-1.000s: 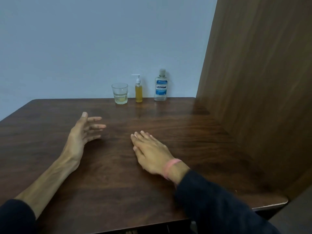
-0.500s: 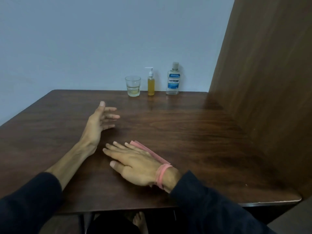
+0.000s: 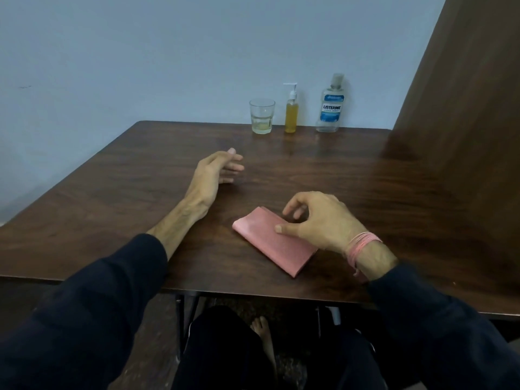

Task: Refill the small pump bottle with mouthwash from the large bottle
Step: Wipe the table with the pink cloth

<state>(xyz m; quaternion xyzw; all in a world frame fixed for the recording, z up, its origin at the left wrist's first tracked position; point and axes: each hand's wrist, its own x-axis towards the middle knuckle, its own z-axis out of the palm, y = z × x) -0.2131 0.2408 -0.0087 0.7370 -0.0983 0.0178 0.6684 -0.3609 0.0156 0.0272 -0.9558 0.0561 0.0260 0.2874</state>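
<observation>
Upright, pump bottle [image 3: 291, 114] amber-filled; large bottle [image 3: 329, 108] seemingly near-empty; hands apart, loose.

Dark wood table [image 3: 323, 170] – glass [image 3: 262, 116], pump bottle [image 3: 291, 112], mouthwash bottle [image 3: 330, 106], pink cloth [image 3: 270, 243].

Both arms are dressed in dark navy, almost black long sleeves of a plain, soft-looking fabric without print or logo. The left sleeve [image 3: 92, 305] is pushed up toward the elbow, leaving the forearm bare, and its cuff sits in loose folds. The right sleeve [image 3: 439, 327] reaches nearly to the wrist. Around the right wrist is a pink thread band [image 3: 361, 246], wound in many thin strands, with a short loose end hanging from it. Lower down, the legs are covered in dark trousers [image 3: 225, 350], and a bare foot [image 3: 263, 339] shows between them.
</observation>
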